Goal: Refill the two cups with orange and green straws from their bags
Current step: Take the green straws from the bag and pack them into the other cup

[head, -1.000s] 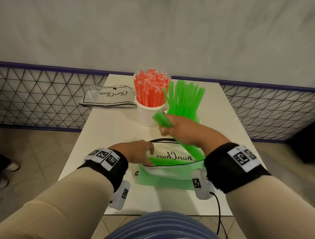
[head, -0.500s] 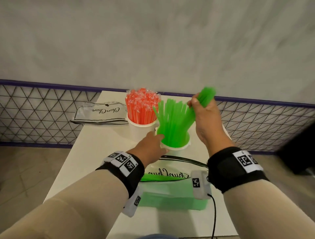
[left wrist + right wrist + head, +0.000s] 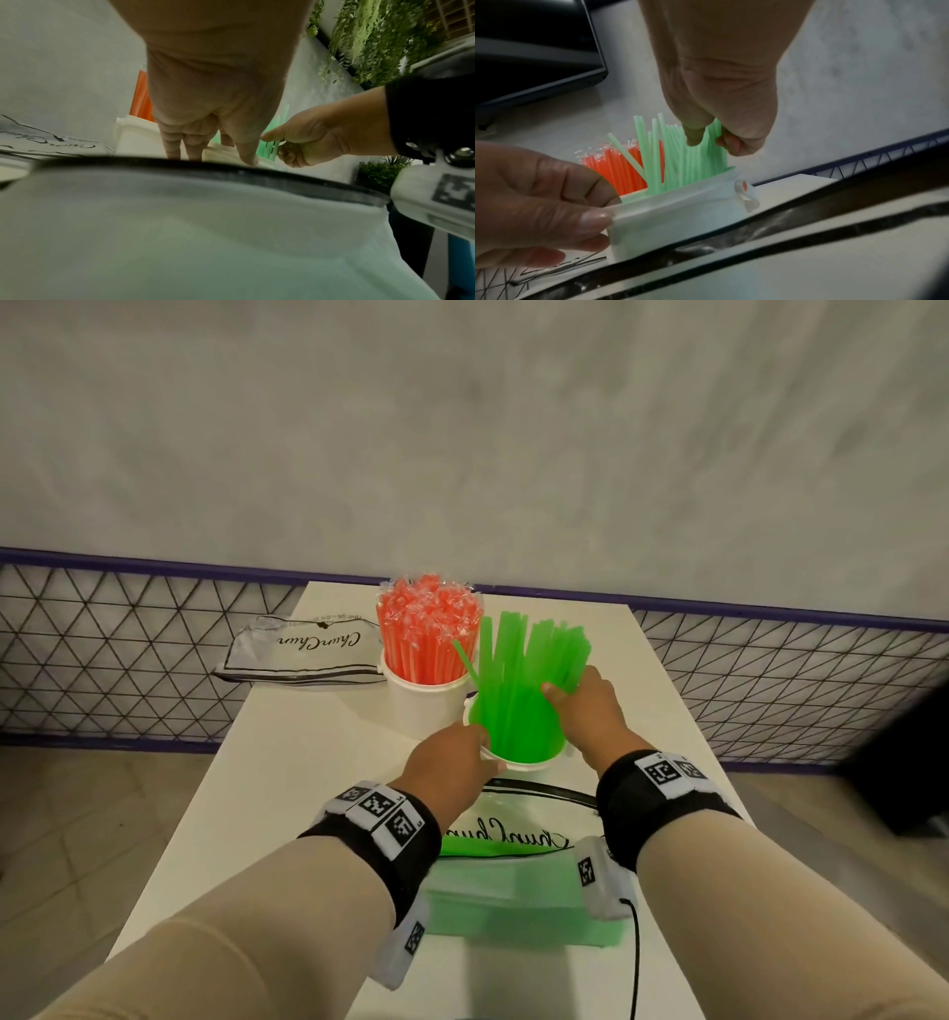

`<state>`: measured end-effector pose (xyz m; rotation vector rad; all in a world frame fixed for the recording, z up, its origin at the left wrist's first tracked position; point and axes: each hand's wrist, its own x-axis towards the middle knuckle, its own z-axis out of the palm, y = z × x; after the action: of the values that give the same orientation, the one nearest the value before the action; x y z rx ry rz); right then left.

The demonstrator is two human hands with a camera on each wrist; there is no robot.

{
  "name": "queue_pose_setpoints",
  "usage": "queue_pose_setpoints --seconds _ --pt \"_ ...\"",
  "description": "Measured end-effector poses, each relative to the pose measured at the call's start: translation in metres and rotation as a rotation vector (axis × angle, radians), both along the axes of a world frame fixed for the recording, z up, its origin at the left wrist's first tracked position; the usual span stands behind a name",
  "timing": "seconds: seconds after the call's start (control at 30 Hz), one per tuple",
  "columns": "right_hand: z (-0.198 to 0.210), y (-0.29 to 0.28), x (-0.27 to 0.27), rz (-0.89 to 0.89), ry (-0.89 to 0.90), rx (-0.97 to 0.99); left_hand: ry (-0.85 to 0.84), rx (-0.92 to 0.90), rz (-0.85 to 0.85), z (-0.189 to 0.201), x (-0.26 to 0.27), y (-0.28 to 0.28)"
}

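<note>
Half a second back the right hand (image 3: pixel 590 706) was raised above the cup with a bunch of green straws (image 3: pixel 524 680) gripped near their tips; now it has come down so the bunch stands in the near white cup (image 3: pixel 677 211), thumb and curled fingers pinching the stalks partway up on the right of the fan. The left hand (image 3: pixel 452 762) has moved off the bag and onto the cup, its thumb and fingers curled round the near left rim to steady it; the right wrist view shows that grip plainly clamped on the cup wall. One green straw leans out to the left, crossing in front of the orange straws (image 3: pixel 429 629), which fill the far white cup (image 3: pixel 421 706) just beside and look finished, their wrapper ends crinkled on top. The green straw bag (image 3: pixel 513 875) lies flat on the white surface (image 3: pixel 287 788) nearest the person, and green shows through it, so it probably has more straws inside, though how many is hard to judge through the plastic. The other bag (image 3: pixel 308 649) lies flat to the left of the orange cup and looks empty. By my reading the load of green is seated and only needs letting go; the right hand's grip has not opened yet. After that, another handful from the near bag would seem to be what is left, with care that the leaning straw does not tip out.
</note>
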<state>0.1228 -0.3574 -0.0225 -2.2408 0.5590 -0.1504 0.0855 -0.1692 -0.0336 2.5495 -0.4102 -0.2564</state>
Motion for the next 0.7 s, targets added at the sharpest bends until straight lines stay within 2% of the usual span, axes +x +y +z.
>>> queue_pose_setpoints --seconds 0.2,0.37,0.43,0.53,0.57,0.63,0.7 --pt "0.003 0.001 0.012 -0.024 -0.065 -0.056 -0.005 0.012 -0.012 0.002 -0.001 0.001" --pt "-0.002 0.002 0.006 -0.108 -0.028 0.051 0.009 0.008 -0.018 0.005 -0.002 0.003" --pt "0.006 0.007 -0.003 -0.159 -0.093 0.094 -0.001 -0.041 -0.005 0.006 -0.005 0.005" --pt "0.025 0.024 -0.022 -0.181 -0.267 0.113 -0.018 -0.158 0.107 0.010 -0.008 0.010" --pt "0.030 0.032 -0.030 -0.132 -0.300 0.087 -0.027 -0.151 0.134 0.011 -0.006 0.012" --pt "0.035 0.053 -0.044 0.087 -0.286 -0.005 -0.001 -0.040 0.110 0.010 -0.001 0.016" --pt "0.036 0.074 -0.058 0.387 -0.119 -0.137 0.113 0.154 -0.029 0.013 0.002 0.020"
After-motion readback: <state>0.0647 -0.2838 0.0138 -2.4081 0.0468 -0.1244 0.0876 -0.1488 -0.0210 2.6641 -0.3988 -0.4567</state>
